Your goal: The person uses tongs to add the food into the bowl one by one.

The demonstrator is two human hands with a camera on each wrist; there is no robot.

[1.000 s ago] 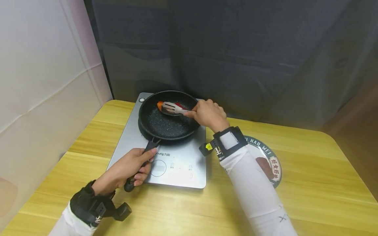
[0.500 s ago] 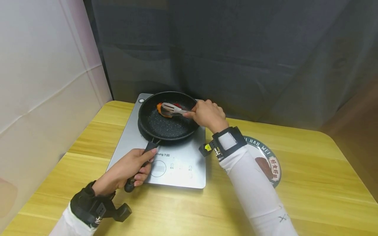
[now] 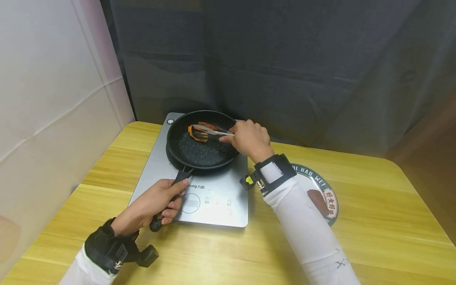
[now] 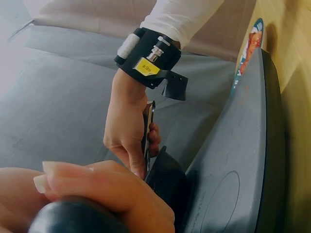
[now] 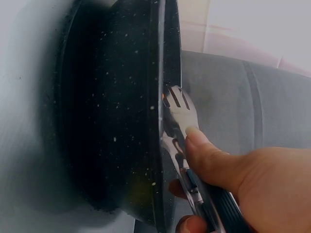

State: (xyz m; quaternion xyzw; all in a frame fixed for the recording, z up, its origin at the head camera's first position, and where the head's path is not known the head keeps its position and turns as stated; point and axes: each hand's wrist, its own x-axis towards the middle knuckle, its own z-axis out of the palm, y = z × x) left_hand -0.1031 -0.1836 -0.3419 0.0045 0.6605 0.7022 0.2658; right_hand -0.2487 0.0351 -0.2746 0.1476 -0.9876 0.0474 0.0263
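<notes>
My left hand (image 3: 156,200) grips the black handle (image 3: 180,176) of a speckled black frying pan (image 3: 204,156), which stands on a silver induction cooker (image 3: 221,211). In my right hand (image 3: 251,136) are metal tongs (image 3: 222,133), held over the pan's right rim with the heads inside it. An orange piece of food (image 3: 191,133) lies at the tong heads, partly covered by them. Just behind it a reddish piece (image 3: 210,125) shows. The right wrist view has the slotted tong head (image 5: 180,102) at the rim, my thumb (image 5: 204,150) pressing along one arm.
A round plate (image 3: 333,215) with a dark green lettered rim lies right of the cooker, partly under the right forearm; a brown-red patch shows on it. Dark cloth (image 3: 285,71) hangs behind the wooden table (image 3: 384,221), and a pale wall (image 3: 60,79) stands at left.
The tongs have turned from flat to edge-on, and the right hand has shifted slightly left. More of the orange piece now shows, lower in the pan. The left hand has stayed put.
</notes>
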